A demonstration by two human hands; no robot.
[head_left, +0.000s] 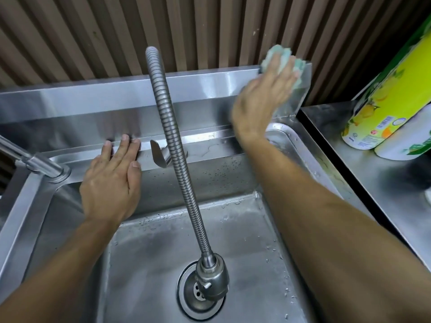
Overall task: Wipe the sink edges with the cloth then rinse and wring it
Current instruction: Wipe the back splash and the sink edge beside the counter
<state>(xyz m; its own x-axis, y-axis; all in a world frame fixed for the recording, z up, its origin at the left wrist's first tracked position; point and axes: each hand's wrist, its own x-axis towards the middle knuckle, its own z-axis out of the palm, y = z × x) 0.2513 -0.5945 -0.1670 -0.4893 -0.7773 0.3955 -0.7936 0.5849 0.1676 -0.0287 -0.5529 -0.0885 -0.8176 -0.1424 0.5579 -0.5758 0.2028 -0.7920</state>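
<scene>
Right hand [261, 99] presses cloth [281, 58] on backsplash [116, 92] corner — left hand [112, 176] flat, released; package [382, 106] label unreadable.

I see a steel bench [373, 164] beside the sink [300, 145], with two packaged rolls [384, 106] lying on it, touching each other.

Two bare forearms, no sleeves, watch or rings in view; the left hand [111, 180] and right hand [261, 101] show short, trimmed fingernails.

Brown slatted wall [210, 24], steel counter [373, 183]
</scene>
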